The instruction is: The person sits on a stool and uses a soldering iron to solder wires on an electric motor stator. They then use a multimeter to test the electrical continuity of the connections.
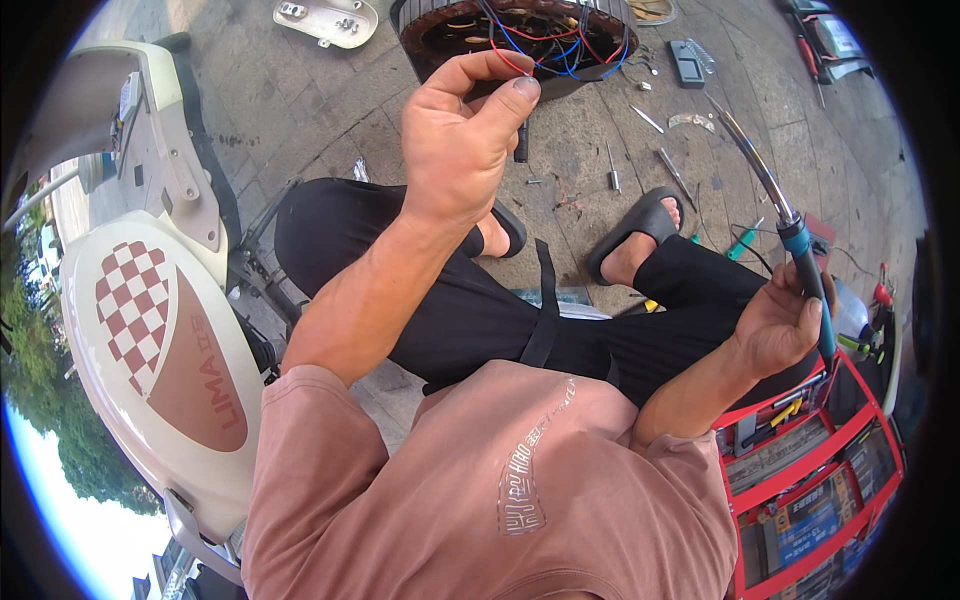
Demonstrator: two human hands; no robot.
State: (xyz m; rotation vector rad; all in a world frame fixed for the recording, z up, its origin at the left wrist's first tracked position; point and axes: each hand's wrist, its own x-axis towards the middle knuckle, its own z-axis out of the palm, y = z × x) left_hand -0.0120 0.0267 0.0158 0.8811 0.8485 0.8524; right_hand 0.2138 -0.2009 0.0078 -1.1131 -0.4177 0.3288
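Between the thumb and forefinger of my left hand (469,135) is the end of a thin red wire (501,57), near the lower rim of a hub motor stator (517,30). Red, blue and black wires cross the stator's open face. My right hand (784,322), out at the right, grips the teal and black handle of a soldering iron (765,180). Its long metal shaft points up and away, apart from the wire and the stator. The stator's upper part is cut off by the picture's edge.
A cream scooter (161,300) stands at the left. Screwdrivers (679,176), a grey soldering stand (686,64) and small parts lie on the paving. A cream cover (326,21) holds screws at the top. A red tool rack (810,491) is at the lower right.
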